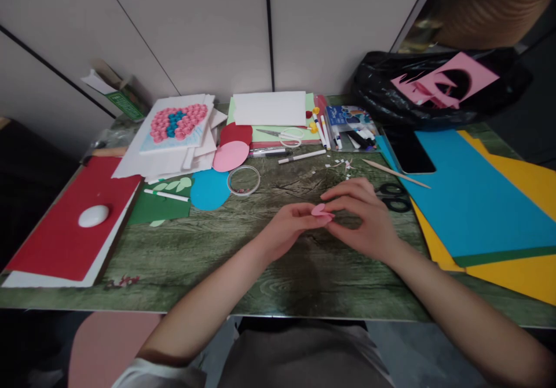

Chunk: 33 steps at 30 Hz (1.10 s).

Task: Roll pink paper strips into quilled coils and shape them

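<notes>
Near the middle of the table, a small pink paper piece (318, 209) is pinched between the fingers of my left hand (290, 226). My right hand (365, 217) reaches in from the right, its thumb and index finger closed on the same piece. The paper looks curled or folded, but its exact shape is partly hidden by the fingers. Black-handled scissors (396, 197) lie just beyond my right hand, and a wooden stick (396, 174) rests above them. Small white paper scraps (347, 165) are scattered behind my hands.
Red paper (65, 226) with a white oval object (93, 216) lies left. Behind are a pink-and-blue flower picture (178, 123), a clear tape roll (244, 180) and white-handled scissors (290, 136). Blue sheets (482, 202), a phone (409, 149) and a black bag (373, 87) stand right.
</notes>
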Motion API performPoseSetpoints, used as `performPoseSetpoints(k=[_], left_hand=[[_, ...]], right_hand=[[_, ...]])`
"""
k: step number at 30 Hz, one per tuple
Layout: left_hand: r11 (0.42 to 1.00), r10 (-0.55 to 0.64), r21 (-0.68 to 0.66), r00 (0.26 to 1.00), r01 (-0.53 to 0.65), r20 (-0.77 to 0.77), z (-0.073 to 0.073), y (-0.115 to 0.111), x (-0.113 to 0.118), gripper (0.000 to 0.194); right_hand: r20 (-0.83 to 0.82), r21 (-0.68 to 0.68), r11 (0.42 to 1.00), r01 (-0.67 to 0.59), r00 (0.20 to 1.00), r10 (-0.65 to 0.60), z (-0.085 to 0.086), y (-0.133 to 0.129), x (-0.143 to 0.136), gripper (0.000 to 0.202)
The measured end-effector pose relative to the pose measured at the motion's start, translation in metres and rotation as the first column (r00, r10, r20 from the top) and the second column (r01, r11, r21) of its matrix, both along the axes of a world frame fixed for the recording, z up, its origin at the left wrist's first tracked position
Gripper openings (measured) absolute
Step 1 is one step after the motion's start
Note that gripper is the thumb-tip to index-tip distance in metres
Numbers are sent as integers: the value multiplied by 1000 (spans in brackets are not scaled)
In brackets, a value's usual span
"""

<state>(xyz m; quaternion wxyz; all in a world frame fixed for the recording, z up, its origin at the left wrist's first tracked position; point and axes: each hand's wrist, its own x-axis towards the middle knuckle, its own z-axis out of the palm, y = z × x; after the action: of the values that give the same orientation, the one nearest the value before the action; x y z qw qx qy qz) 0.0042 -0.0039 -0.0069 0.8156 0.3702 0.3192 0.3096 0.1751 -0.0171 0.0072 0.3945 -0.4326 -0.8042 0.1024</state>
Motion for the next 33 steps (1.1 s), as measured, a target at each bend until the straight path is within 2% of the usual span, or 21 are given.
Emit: performPoseSetpoints(k=[8,14,20,27,30,33], left_hand=[[999,-4,-34,1000,5,22,-1,0,1,17],[999,34,-28,999,-35,-3,1,-1,2,20],[998,54,-32,999,-54,2,0,-1,3,19],[997,52,57,999,-52,5,1,-1,0,24],[988,100,115,995,-99,-4,1,-1,-1,27],[975,160,155,987,-157,-4,1,0,-1,27]], right_hand=[[15,11,1000,-4,1000,3,-1,0,1,12],[33,15,1000,0,999,-1,-1,1,2,13],[31,65,998,0,1000,-2,-1,2,4,13],[5,88,996,31,999,-32,2,2,5,10],[-33,54,997,50,998,-48,4,2,5,8],[-89,-37,998,54,994,-57,4,4,5,7]])
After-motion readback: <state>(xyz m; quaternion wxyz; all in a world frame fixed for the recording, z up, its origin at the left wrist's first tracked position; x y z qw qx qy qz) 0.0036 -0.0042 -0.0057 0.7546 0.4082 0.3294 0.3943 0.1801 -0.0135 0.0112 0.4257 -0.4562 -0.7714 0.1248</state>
